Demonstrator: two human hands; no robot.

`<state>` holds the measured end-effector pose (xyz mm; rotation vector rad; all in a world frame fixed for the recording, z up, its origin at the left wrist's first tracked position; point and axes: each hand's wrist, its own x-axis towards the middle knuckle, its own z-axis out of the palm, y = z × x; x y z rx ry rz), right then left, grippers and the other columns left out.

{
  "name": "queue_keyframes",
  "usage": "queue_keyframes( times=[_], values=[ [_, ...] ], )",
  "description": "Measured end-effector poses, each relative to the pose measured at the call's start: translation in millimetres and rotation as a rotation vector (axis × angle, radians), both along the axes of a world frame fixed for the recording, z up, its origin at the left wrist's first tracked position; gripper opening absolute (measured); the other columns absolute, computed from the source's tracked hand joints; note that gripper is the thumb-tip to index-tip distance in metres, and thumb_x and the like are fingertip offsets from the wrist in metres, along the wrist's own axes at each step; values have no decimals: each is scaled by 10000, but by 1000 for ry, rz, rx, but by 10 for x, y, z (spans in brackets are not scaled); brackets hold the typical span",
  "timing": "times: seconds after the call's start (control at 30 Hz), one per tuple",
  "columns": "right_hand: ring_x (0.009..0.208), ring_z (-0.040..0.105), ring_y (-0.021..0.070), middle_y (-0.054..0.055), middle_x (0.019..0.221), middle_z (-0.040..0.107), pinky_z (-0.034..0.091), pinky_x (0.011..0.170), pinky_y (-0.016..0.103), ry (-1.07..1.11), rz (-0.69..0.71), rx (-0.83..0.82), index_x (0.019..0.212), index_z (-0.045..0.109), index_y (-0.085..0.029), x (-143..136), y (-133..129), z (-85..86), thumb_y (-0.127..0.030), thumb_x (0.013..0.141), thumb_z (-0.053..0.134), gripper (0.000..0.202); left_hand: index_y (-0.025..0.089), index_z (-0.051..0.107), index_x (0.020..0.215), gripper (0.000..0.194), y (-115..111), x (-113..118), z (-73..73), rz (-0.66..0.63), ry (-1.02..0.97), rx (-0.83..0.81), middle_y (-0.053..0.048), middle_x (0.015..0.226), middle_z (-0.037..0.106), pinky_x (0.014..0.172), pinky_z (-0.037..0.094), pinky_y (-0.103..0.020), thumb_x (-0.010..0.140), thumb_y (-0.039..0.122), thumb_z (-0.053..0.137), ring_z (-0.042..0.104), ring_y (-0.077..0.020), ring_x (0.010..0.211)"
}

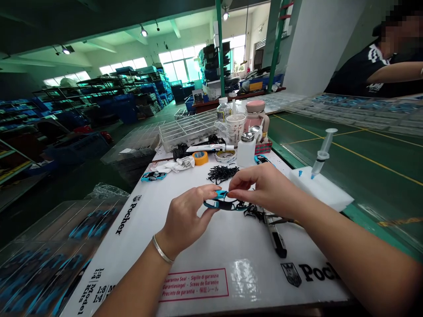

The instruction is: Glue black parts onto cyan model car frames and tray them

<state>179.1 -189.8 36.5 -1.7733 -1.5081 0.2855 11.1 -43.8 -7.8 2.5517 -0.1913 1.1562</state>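
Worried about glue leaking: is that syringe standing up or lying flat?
Tilted upright: the syringe leans tip down on the white foam pad, plunger up.

Glossy white cardboard box [211,246] carries a shiny blue plastic part [220,203] and a crumpled white cloth [176,164].

— What are the hands doing?

— The left hand [185,215] is pinching one end of a blue and black part [224,203] between thumb and fingers; the right hand [264,189] is closing its grip on the top edge, just above the white surface [198,251].

— What is lying around them?

— A pile of small black pieces [222,173] is sitting just behind the hands, a black tool [276,235] is lying under the right wrist, and a syringe [322,154] is standing on a white pad [325,191] to the right. Another person's arm [393,72] is resting far right.
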Motion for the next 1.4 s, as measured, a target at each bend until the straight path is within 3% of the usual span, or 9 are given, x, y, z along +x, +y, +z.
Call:
queue_keyframes(
  times=[0.1, 0.27, 0.43, 0.6, 0.87, 1.17, 1.4],
  values=[
    [611, 596, 133, 12, 686, 675, 410, 521, 228, 96, -66, -14, 820, 730, -187, 109, 13, -1, -374, 810, 676, 195, 212, 577, 1034, 417, 31, 13, 12, 70, 123, -285, -41, 1053, 698, 770, 601, -317, 686, 174, 802, 681, -204, 958],
    [677, 608, 144, 20, 791, 694, 453, 594, 251, -58, -222, 183, 876, 724, -196, 164, 61, -88, -304, 832, 666, 130, 178, 584, 940, 420, 139, 30, 53, 109, 375, -843, -67, 906, 725, 631, 583, -307, 649, 351, 833, 700, -211, 765],
    [931, 610, 193, 57, 1005, 670, 499, 824, 330, -316, -61, 483, 932, 696, -206, 57, 90, -159, -211, 859, 648, 88, 163, 589, 909, 394, 163, 46, 65, -2, 435, -1103, -56, 821, 725, 616, 546, -277, 664, 371, 817, 680, -180, 707],
    [1073, 558, 222, 53, 1007, 666, 473, 950, 385, -460, 89, 573, 904, 694, -206, 25, 129, -196, -207, 849, 671, 59, 153, 599, 880, 381, 149, 53, 69, -28, 461, -1204, -60, 770, 710, 619, 541, -279, 681, 411, 796, 662, -165, 665],
    [1174, 510, 258, 56, 1025, 671, 472, 972, 420, -515, 125, 547, 877, 704, -205, -10, 163, -261, -193, 867, 640, 65, 152, 602, 893, 355, 154, 42, 70, -101, 485, -1259, -84, 850, 720, 645, 523, -264, 735, 432, 752, 652, -147, 682],
    [1178, 514, 248, 52, 971, 676, 453, 997, 424, -453, 191, 586, 877, 668, -186, -40, 191, -258, -120, 884, 589, 104, 147, 596, 897, 355, 130, 28, 73, -102, 474, -1258, -58, 830, 700, 672, 526, -268, 742, 423, 755, 655, -151, 705],
    [1162, 520, 239, 41, 973, 675, 443, 1015, 425, -480, 168, 556, 907, 646, -190, -47, 220, -296, -131, 888, 590, 83, 146, 591, 906, 364, 186, 38, 58, -113, 470, -1263, -54, 838, 691, 696, 528, -283, 733, 413, 766, 659, -155, 719]
  ],
)
